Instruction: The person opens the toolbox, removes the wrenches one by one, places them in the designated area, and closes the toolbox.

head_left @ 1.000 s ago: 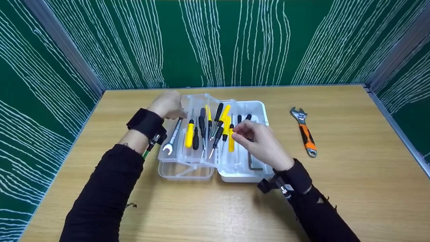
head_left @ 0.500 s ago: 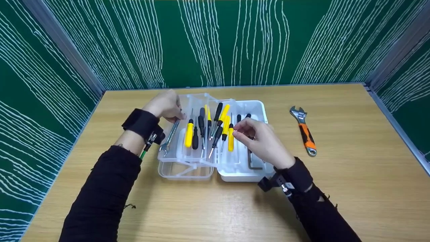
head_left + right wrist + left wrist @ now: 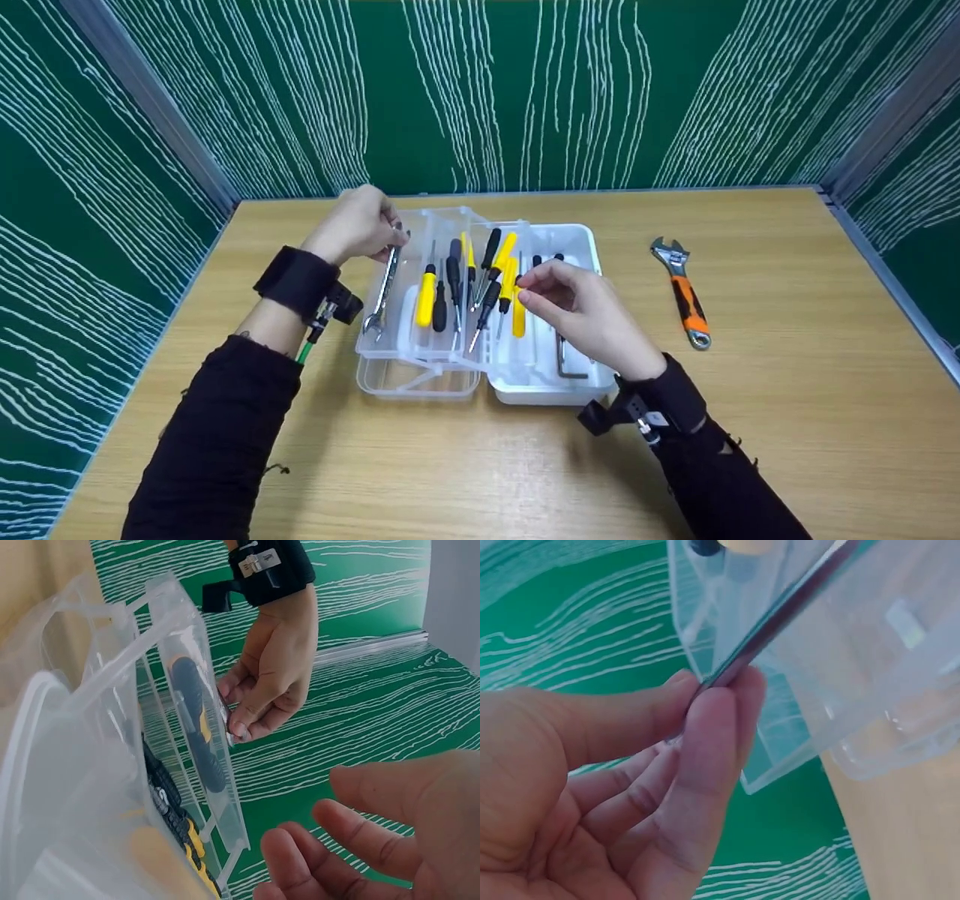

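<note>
My left hand (image 3: 356,225) pinches the upper end of a silver wrench (image 3: 388,277) between thumb and fingers, as the left wrist view also shows. The wrench slants over the clear tray (image 3: 420,361) of an opened toolbox; its lower end is near the tray floor, and I cannot tell whether it touches. Over the white toolbox base (image 3: 551,396) hovers my right hand (image 3: 592,315), fingers bent loosely. From the right wrist view, thumb and fingertips of that hand (image 3: 420,829) stand apart with nothing between them. A yellow screwdriver (image 3: 519,315) lies below its fingertips.
Yellow and black screwdrivers (image 3: 425,300) lie in the tray and towards the middle of the toolbox. A hex key (image 3: 574,375) lies in the white base. On the table (image 3: 480,472), an adjustable wrench (image 3: 682,296) with an orange-black handle lies to the right.
My left hand has moved up and slightly left, lifting the wrench's upper end with it. My right hand has stayed nearly in place.
</note>
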Action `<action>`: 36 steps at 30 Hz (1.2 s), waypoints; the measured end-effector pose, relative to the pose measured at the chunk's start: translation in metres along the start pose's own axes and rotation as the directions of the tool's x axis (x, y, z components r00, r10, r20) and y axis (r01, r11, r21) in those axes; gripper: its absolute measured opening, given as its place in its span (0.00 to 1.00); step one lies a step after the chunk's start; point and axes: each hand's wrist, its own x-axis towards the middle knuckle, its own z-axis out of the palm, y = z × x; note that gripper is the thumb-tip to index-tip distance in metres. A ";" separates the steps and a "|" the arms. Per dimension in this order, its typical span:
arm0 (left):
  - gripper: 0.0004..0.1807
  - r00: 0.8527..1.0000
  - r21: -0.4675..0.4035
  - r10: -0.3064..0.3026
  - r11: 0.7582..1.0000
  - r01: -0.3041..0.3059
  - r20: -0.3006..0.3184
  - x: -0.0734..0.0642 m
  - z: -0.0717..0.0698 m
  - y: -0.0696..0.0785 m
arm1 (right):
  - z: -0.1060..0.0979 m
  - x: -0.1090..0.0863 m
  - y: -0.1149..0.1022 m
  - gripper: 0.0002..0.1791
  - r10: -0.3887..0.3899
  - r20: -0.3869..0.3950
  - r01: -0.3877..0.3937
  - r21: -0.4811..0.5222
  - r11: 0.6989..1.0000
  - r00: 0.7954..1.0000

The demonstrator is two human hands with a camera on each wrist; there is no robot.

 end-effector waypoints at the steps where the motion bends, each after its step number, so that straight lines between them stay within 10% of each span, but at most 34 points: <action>1: 0.04 1.000 -0.011 0.007 1.000 -0.007 -0.022 -0.001 0.000 0.000 | 0.000 -0.001 0.000 0.14 -0.013 -0.001 0.013 0.016 1.000 1.000; 16: 0.06 0.962 -0.013 0.132 0.990 -0.139 -0.238 -0.025 0.000 0.014 | 0.003 -0.001 0.000 0.14 -0.028 0.016 0.027 0.072 0.997 0.999; 31: 0.07 0.861 -0.061 0.308 0.931 -0.361 -0.404 -0.051 0.007 0.034 | 0.006 -0.001 -0.001 0.10 -0.057 0.019 0.055 0.085 0.995 0.998; 36: 0.07 0.849 -0.148 0.308 0.903 -0.403 -0.429 -0.054 0.012 0.038 | 0.008 -0.001 -0.001 0.11 -0.083 0.015 0.081 0.105 0.991 0.996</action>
